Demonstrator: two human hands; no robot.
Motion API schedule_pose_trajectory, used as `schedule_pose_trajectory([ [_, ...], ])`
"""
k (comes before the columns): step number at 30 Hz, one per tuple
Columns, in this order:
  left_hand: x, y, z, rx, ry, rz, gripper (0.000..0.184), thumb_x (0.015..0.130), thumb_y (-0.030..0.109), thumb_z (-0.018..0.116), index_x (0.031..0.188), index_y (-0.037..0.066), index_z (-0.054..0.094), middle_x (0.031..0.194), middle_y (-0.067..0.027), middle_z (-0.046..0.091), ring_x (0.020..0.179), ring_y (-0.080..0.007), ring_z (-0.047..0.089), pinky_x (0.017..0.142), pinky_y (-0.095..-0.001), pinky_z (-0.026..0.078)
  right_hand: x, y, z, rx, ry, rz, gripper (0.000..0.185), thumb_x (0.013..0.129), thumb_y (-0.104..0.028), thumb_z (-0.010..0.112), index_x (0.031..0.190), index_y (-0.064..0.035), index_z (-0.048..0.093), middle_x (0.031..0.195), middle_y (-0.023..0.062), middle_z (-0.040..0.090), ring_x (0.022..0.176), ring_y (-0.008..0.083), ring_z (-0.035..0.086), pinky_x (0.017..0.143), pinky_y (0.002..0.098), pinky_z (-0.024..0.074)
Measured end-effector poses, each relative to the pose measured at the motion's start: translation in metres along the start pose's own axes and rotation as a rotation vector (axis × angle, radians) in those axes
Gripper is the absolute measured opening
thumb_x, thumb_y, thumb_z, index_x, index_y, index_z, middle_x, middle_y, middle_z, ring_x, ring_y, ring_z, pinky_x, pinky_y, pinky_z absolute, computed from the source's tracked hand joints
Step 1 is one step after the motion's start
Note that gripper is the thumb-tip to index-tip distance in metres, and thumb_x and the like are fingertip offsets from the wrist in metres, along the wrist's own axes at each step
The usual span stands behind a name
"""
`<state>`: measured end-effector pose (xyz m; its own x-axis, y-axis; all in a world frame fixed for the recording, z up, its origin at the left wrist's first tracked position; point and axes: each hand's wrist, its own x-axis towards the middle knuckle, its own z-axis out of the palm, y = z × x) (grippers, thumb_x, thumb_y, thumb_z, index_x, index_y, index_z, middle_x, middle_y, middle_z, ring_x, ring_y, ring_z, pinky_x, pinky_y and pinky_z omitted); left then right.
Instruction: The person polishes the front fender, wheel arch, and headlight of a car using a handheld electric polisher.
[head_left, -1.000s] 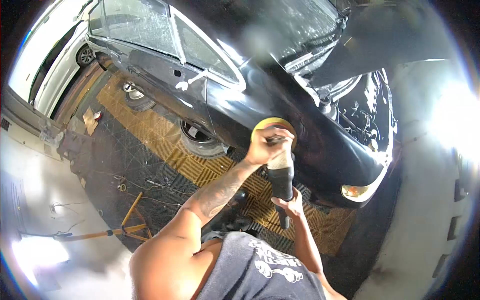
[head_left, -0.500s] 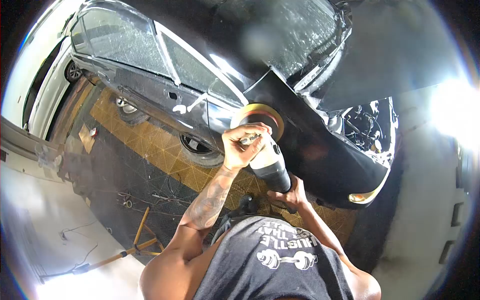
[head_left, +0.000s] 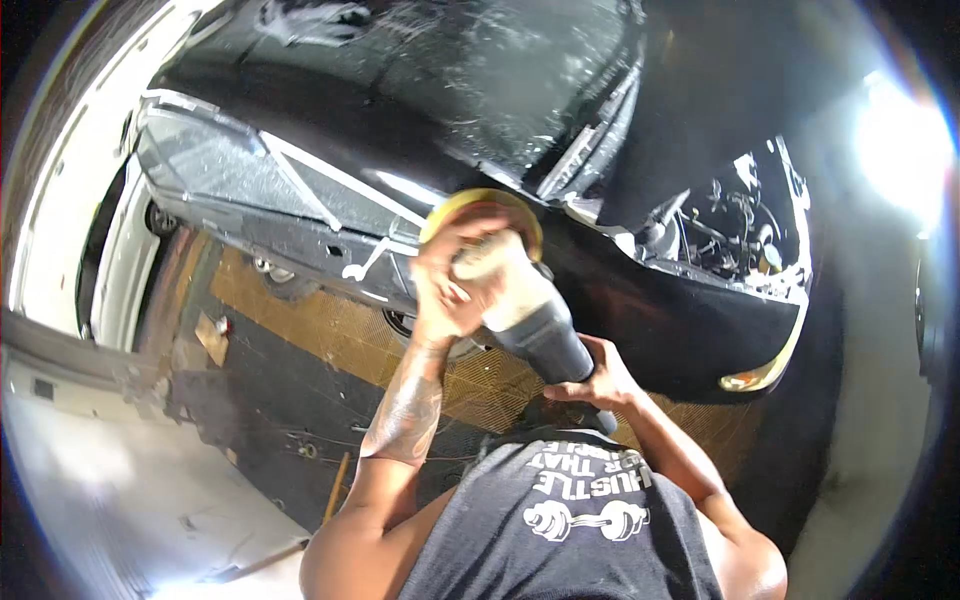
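Both my hands are on a car polisher (head_left: 535, 325) with a dark rear body and a pale head. My left hand (head_left: 452, 285), blurred by motion, is closed over its front near the round yellow-edged pad (head_left: 482, 200). My right hand (head_left: 597, 378) wraps round the rear grip. The pad lies at the upper edge of the black fender (head_left: 640, 320) of a black car, beside the windshield base; whether it touches the paint is hidden. A white strip of tape (head_left: 345, 187) runs along the window frame.
The engine bay (head_left: 730, 230) is exposed at the right, near a headlight (head_left: 755, 380). A bright work light (head_left: 900, 150) shines at far right. A yellow stand leg (head_left: 337, 487) stands at lower left. Cardboard (head_left: 212, 338) lies on the floor tiles; a white car (head_left: 125, 250) is beyond.
The polisher and both hands have shifted, with the pad moving up and left along the fender toward the windshield. My view has tilted, and the car appears turned and closer.
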<state>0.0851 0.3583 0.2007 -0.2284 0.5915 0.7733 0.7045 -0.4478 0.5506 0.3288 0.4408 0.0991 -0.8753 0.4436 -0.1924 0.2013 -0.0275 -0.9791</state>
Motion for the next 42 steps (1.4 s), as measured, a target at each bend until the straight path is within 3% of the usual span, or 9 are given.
schedule_pose_trajectory([
  [2, 0.008, -0.004, -0.007, -0.075, 0.109, -0.219, 0.036, 0.089, 0.015, 0.071, 0.119, -0.004, 0.067, 0.113, -0.0166, 0.072, 0.1, -0.0225, 0.068, 0.091, -0.0354, 0.052, 0.01, -0.015, -0.003, -0.111, -0.031, -0.131, 0.087, 0.066, -0.049, 0.09, 0.124, 0.0081, 0.06, 0.106, 0.0191, 0.071, 0.098, 0.0248, 0.068, 0.089, 0.0376, 0.0532],
  [4, 0.016, -0.027, -0.009, -0.155, 0.328, -0.102, 0.024, 0.092, 0.004, 0.064, 0.113, -0.007, 0.068, 0.107, -0.0193, 0.074, 0.094, -0.0276, 0.071, 0.086, -0.0369, 0.056, 0.014, -0.02, -0.005, -0.077, -0.026, -0.15, 0.088, 0.07, -0.056, 0.087, 0.123, 0.0086, 0.059, 0.103, 0.0208, 0.071, 0.096, 0.0251, 0.069, 0.086, 0.0379, 0.0538],
  [6, 0.036, -0.011, -0.009, -0.377, 0.203, -0.196, 0.022, 0.095, 0.003, 0.06, 0.111, -0.009, 0.067, 0.103, -0.0205, 0.074, 0.094, -0.0271, 0.071, 0.087, -0.0375, 0.057, 0.004, -0.028, -0.01, -0.029, -0.01, -0.141, 0.085, 0.076, -0.059, 0.082, 0.123, 0.0088, 0.059, 0.098, 0.0211, 0.071, 0.09, 0.0254, 0.069, 0.082, 0.0383, 0.0544],
  [10, 0.03, 0.0, 0.007, -0.074, 0.115, -0.323, 0.037, 0.089, 0.014, 0.061, 0.115, -0.011, 0.066, 0.11, -0.02, 0.071, 0.098, -0.0277, 0.069, 0.091, -0.0388, 0.053, -0.023, -0.023, -0.025, 0.048, -0.013, -0.064, 0.086, 0.077, -0.06, 0.081, 0.125, 0.0087, 0.061, 0.097, 0.0221, 0.071, 0.092, 0.0266, 0.07, 0.082, 0.0393, 0.0547],
  [11, 0.025, 0.001, 0.017, -0.174, 0.148, -0.34, 0.04, 0.088, 0.019, 0.063, 0.115, -0.011, 0.066, 0.109, -0.0205, 0.072, 0.097, -0.028, 0.069, 0.092, -0.0397, 0.053, -0.026, -0.018, -0.028, 0.045, -0.026, -0.067, 0.088, 0.077, -0.06, 0.081, 0.127, 0.0089, 0.059, 0.099, 0.023, 0.071, 0.093, 0.028, 0.071, 0.084, 0.0399, 0.055],
  [14, 0.027, -0.006, 0.018, -0.354, 0.166, -0.3, 0.033, 0.09, 0.014, 0.067, 0.111, -0.011, 0.069, 0.102, -0.018, 0.074, 0.093, -0.0235, 0.07, 0.088, -0.035, 0.054, -0.024, -0.016, -0.028, 0.075, -0.022, -0.074, 0.092, 0.077, -0.061, 0.081, 0.133, 0.0076, 0.055, 0.103, 0.0247, 0.071, 0.097, 0.0308, 0.071, 0.087, 0.0413, 0.0552],
  [19, 0.04, -0.001, 0.024, -0.217, 0.154, -0.325, 0.031, 0.091, 0.012, 0.065, 0.111, -0.012, 0.068, 0.1, -0.0193, 0.074, 0.09, -0.0245, 0.071, 0.087, -0.0344, 0.055, -0.03, -0.018, -0.026, 0.168, 0.019, -0.149, 0.09, 0.081, -0.058, 0.078, 0.145, -0.0016, 0.048, 0.117, 0.0261, 0.068, 0.111, 0.0326, 0.068, 0.097, 0.0416, 0.0523],
  [29, 0.012, 0.03, 0.094, -0.39, 0.151, -0.491, 0.024, 0.097, 0.006, 0.057, 0.112, -0.01, 0.067, 0.103, -0.0226, 0.073, 0.089, -0.0278, 0.073, 0.086, -0.0373, 0.057, -0.088, 0.0, -0.055, 0.188, 0.089, -0.042, 0.088, 0.082, -0.05, 0.079, 0.145, 0.003, 0.048, 0.118, 0.0243, 0.069, 0.11, 0.0313, 0.069, 0.099, 0.0425, 0.0521],
  [42, -0.007, 0.037, 0.139, -0.399, 0.04, -0.5, 0.025, 0.095, 0.008, 0.058, 0.113, -0.008, 0.067, 0.102, -0.0219, 0.073, 0.093, -0.0283, 0.072, 0.085, -0.0378, 0.057, -0.128, 0.013, -0.065, 0.247, 0.227, 0.061, 0.091, 0.074, -0.051, 0.083, 0.139, 0.0065, 0.053, 0.12, 0.023, 0.068, 0.115, 0.0309, 0.065, 0.102, 0.0427, 0.0493],
])
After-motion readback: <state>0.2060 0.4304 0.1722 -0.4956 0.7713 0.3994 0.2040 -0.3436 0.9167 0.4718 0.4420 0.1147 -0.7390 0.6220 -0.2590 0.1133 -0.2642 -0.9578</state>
